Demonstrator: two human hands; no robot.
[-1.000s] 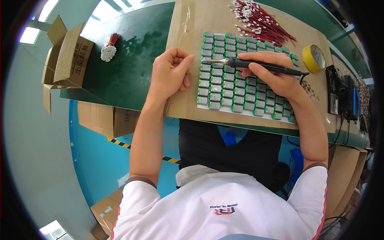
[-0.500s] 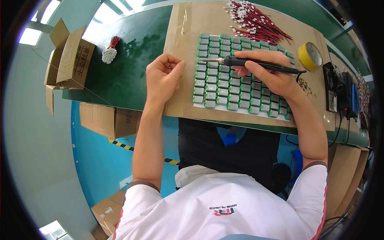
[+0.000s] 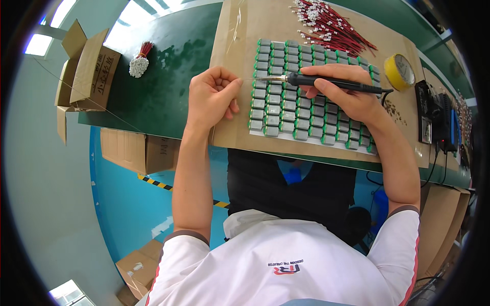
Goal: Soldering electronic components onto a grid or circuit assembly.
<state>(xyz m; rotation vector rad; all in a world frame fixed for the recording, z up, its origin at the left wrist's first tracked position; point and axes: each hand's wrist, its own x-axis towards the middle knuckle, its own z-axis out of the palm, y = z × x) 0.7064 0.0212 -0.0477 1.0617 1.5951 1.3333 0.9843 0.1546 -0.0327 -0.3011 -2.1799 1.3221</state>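
Observation:
Rows of small grey cells with green ends (image 3: 302, 124) lie on a white sheet in front of me. My right hand (image 3: 347, 89) is closed round the black handle of a soldering iron (image 3: 300, 79), held almost level above the cells. Its metal tip points left, over the left-hand columns of the block. My left hand (image 3: 214, 99) is beside the block's left edge, thumb and forefinger pinched on a thin solder wire (image 3: 247, 79). The wire's end reaches close to the iron's tip; whether they touch is too small to tell.
Red wires with white connectors (image 3: 332, 28) are heaped behind the cells, and a tied bundle (image 3: 139, 66) lies far left. Yellow tape (image 3: 399, 72) and a black soldering station (image 3: 436, 115) are at right. An open carton (image 3: 94, 76) stands at the table's left end.
My left hand has shifted slightly right, bringing its pinched fingertips a little nearer the iron's tip, and its lower fingers have loosened. The iron stays in nearly the same place over the cells.

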